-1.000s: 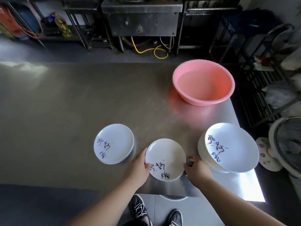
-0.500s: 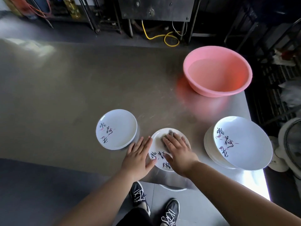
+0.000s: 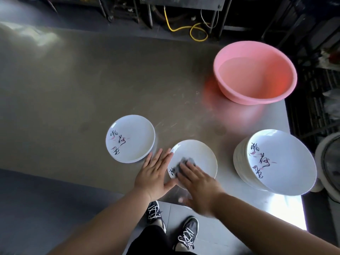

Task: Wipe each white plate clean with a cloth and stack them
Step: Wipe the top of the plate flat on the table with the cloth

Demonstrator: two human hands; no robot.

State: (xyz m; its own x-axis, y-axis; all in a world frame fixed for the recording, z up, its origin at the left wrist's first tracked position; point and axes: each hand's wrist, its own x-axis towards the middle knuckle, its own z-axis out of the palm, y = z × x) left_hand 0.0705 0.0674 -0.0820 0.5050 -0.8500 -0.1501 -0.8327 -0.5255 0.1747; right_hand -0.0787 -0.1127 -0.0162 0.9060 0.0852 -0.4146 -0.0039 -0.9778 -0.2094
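My left hand lies flat bracing the slick, breakable white ceramic plate; right hand presses the grey cloth flat.

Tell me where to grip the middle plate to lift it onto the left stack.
Take the middle plate by its left rim, beside the left hand: it lies flat, its raised edge is bare there, and the right hand presses the cloth on its centre.
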